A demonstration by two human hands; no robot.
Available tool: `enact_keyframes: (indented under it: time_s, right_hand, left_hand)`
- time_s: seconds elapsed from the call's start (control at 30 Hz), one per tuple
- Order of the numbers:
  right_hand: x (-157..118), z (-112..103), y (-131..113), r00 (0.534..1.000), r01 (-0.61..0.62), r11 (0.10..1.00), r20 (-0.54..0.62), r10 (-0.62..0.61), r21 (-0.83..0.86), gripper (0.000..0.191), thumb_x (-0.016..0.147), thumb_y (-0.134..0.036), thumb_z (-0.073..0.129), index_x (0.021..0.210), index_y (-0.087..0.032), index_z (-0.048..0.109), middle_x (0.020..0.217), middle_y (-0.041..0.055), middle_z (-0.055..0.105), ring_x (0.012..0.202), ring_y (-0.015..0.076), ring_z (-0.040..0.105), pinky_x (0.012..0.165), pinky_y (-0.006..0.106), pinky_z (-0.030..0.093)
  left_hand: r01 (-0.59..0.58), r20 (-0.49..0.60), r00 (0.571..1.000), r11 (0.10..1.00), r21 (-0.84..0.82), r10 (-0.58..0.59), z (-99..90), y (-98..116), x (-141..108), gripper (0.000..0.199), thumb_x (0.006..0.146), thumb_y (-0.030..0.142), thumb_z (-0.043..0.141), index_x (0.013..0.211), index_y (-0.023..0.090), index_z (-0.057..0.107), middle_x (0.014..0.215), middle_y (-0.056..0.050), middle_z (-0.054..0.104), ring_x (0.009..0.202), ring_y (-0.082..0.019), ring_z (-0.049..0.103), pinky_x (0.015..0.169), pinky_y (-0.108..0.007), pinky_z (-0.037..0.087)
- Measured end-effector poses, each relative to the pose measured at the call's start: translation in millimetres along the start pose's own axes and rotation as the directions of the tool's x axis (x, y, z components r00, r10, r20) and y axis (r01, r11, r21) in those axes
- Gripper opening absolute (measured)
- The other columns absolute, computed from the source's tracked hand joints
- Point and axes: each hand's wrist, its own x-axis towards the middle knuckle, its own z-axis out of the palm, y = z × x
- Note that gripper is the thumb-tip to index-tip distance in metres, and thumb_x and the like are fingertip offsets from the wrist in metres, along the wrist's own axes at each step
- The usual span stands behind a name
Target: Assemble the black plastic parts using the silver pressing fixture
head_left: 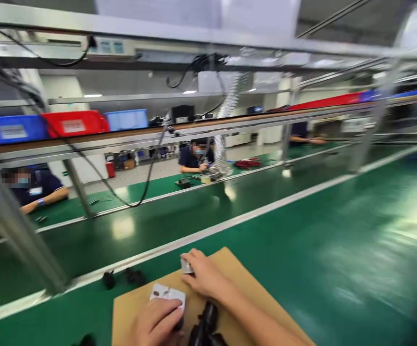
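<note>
A brown cardboard sheet (237, 274) lies on the green bench under both of my hands. My left hand (157, 319) is closed over a flat whitish metal-looking plate (167, 292) with a dark hole near one corner. Farther forward, my right hand (205, 276) grips a small silvery-white piece (185, 265) near the sheet's far edge; its exact kind is blurred. Between my forearms sit black rounded parts (208, 317), partly cut off by the lower frame edge.
Small black parts (108, 279) lie left of the sheet. A metal post (24, 230) rises at the left, and a black cable (146, 187) hangs from the shelf. Blue (11, 129) and red bins (73, 123) stand above. Co-workers sit across the bench.
</note>
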Motion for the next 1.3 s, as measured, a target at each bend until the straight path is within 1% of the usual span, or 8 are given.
enact_keyframes:
  time_s: [0.23, 0.47, 0.67, 0.77, 0.87, 1.0, 1.17, 1.3]
  right_hand:
    - [-2, 20, 4, 0.999, 0.024, 1.000, 0.022, -0.024, 0.002, 0.050, 0.092, -0.034, 0.075, 0.140, -0.019, 0.066, 0.127, 0.0137, 0.066, 0.120, 0.0344, 0.055, 0.107, 0.046, 0.046]
    - [-1, 27, 4, 0.998, 0.028, 0.998, -0.048, -0.031, -0.048, 0.046, 0.094, -0.041, 0.075, 0.135, -0.022, 0.069, 0.123, 0.0138, 0.070, 0.117, 0.0393, 0.054, 0.102, 0.057, 0.048]
    - [-4, 22, -5, 0.985, 0.121, 0.992, -0.124, -0.123, -0.024, 0.042, 0.094, -0.032, 0.076, 0.133, -0.020, 0.069, 0.144, 0.0202, 0.059, 0.135, 0.0454, 0.047, 0.107, 0.068, 0.046]
    - [-8, 18, -24, 0.959, 0.264, 0.964, -0.119, -0.259, 0.026, 0.031, 0.098, -0.024, 0.069, 0.129, -0.021, 0.069, 0.141, 0.0170, 0.062, 0.131, 0.0385, 0.054, 0.108, 0.060, 0.050]
    - [-14, 16, -46, 0.915, 0.400, 0.910, -0.095, -0.392, 0.104, 0.038, 0.099, -0.014, 0.060, 0.135, -0.023, 0.065, 0.137, 0.0134, 0.066, 0.125, 0.0311, 0.061, 0.106, 0.050, 0.054]
    - [-20, 11, -61, 0.861, 0.497, 0.802, -0.071, -0.504, 0.332, 0.054, 0.101, -0.010, 0.054, 0.151, -0.027, 0.053, 0.135, 0.0113, 0.066, 0.119, 0.0279, 0.064, 0.102, 0.044, 0.056]
    - [-25, 3, -58, 0.920, 0.257, 0.795, 0.113, -0.376, 0.549, 0.057, 0.093, -0.019, 0.070, 0.149, -0.030, 0.059, 0.109, 0.0056, 0.067, 0.086, 0.0215, 0.062, 0.078, 0.035, 0.054]
    - [-21, 6, -51, 0.903, -0.006, 0.609, 0.266, -0.337, 0.793, 0.069, 0.091, -0.031, 0.079, 0.155, -0.028, 0.052, 0.111, 0.0056, 0.069, 0.090, 0.0213, 0.065, 0.078, 0.034, 0.054]
  left_hand:
    - [0.271, 0.019, 0.962, 0.951, -0.148, -0.271, 15.4, -1, -5, 0.040, 0.110, 0.042, 0.044, 0.140, 0.023, 0.059, 0.115, -0.012, 0.082, 0.099, -0.025, 0.080, 0.088, -0.038, 0.068]
    - [0.690, -0.158, 0.723, 0.703, 0.169, -0.672, 9.4, -39, -14, 0.061, 0.098, 0.002, 0.048, 0.154, 0.023, 0.053, 0.149, -0.016, 0.065, 0.147, -0.045, 0.048, 0.119, -0.080, 0.028]
    - [0.669, -0.094, 0.739, 0.713, 0.208, -0.667, 7.6, -45, -16, 0.071, 0.092, -0.008, 0.046, 0.153, 0.026, 0.057, 0.125, -0.011, 0.076, 0.152, -0.043, 0.044, 0.125, -0.084, 0.005]
    - [0.623, -0.084, 0.782, 0.768, 0.151, -0.618, 7.9, -47, -18, 0.073, 0.096, -0.007, 0.043, 0.160, 0.029, 0.047, 0.128, -0.011, 0.075, 0.139, -0.038, 0.060, 0.125, -0.084, 0.016]
    - [0.515, -0.070, 0.856, 0.856, 0.034, -0.512, 9.8, -45, -21, 0.070, 0.103, 0.005, 0.050, 0.166, 0.034, 0.036, 0.141, -0.011, 0.070, 0.130, -0.030, 0.068, 0.120, -0.061, 0.050]
    - [0.415, -0.103, 0.897, 0.899, -0.139, -0.430, 15.1, -38, -24, 0.066, 0.106, 0.016, 0.057, 0.164, 0.039, 0.035, 0.150, -0.012, 0.062, 0.135, -0.028, 0.066, 0.109, -0.045, 0.063]
    - [0.494, -0.115, 0.827, 0.808, -0.321, -0.550, 20.9, -32, -21, 0.070, 0.103, 0.035, 0.071, 0.164, 0.037, 0.035, 0.143, -0.014, 0.060, 0.107, -0.024, 0.075, 0.079, -0.033, 0.071]
    - [0.572, -0.042, 0.664, 0.543, -0.614, -0.747, 23.2, -26, -15, 0.076, 0.090, 0.035, 0.086, 0.156, 0.039, 0.048, 0.130, -0.007, 0.064, 0.086, -0.017, 0.072, 0.073, -0.030, 0.068]
